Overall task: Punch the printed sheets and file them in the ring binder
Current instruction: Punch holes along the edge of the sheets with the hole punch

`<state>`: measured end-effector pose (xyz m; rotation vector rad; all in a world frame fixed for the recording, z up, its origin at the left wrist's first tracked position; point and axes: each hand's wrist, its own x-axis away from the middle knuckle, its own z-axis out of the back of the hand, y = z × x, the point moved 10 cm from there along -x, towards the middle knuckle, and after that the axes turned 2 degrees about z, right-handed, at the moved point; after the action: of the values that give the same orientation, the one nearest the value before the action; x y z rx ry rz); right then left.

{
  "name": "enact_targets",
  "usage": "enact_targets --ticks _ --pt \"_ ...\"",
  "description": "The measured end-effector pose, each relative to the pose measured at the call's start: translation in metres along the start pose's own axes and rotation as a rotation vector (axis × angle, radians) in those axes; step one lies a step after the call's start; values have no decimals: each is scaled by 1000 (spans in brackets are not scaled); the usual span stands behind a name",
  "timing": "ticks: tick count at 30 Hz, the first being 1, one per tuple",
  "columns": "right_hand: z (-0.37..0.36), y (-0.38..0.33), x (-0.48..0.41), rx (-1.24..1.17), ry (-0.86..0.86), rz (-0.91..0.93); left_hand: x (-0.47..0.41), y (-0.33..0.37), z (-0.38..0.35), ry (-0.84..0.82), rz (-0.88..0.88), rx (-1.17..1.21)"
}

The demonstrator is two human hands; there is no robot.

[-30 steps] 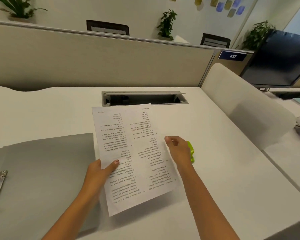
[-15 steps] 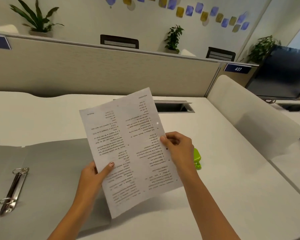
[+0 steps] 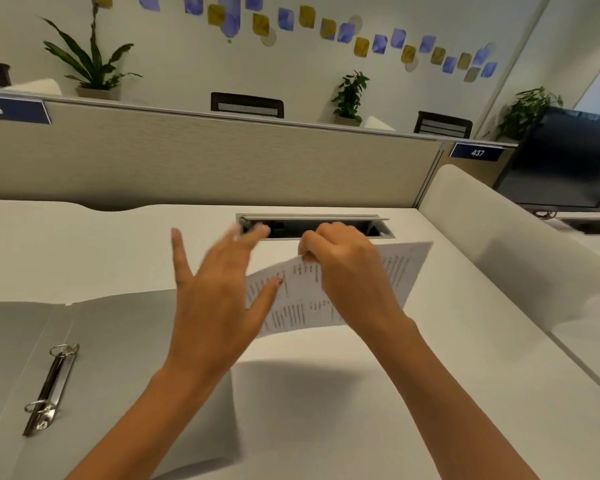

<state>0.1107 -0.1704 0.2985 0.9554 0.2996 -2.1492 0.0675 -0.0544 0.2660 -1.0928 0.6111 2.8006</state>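
Grey plastic ring binder (image 3: 118, 358) is seen lying open on the white desk (image 3: 395, 393) at the lower left of the frame, its two metal rings (image 3: 51, 382) closed and bare. Just right of it, near the centre, the left hand (image 3: 215, 306) is held released, fingers spread and blurred, its thumb tip lying against the lower left part of the white printed sheet (image 3: 298, 306). That sheet is held above the desk, centre right, and is gripped at its upper edge by the clenched right hand (image 3: 347, 271). A black monitor (image 3: 568, 161) is seen at the upper right.
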Motion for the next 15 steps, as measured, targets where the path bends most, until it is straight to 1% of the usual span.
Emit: enact_targets --ticks 2,5,6,7,8,10,11,15 --pt "2 -23 -6 -14 -5 132 -5 10 -8 -86 17 -62" --pt "6 -46 -9 -20 24 261 -4 3 -27 -357 215 25" --pt "5 -48 -9 -25 30 276 -1 -1 -31 -411 233 -4" --pt "3 -48 -8 -34 34 279 0 -3 -31 -427 230 -16" --pt "1 -47 -6 -42 39 271 1 -6 -30 -406 222 11" --pt "0 -42 2 -68 77 212 1 -11 -21 -287 182 129" --pt "1 -39 7 -86 115 166 2 -16 -19 -265 192 176" --pt "14 -20 43 -107 362 -45 16 -53 -31 -273 421 422"
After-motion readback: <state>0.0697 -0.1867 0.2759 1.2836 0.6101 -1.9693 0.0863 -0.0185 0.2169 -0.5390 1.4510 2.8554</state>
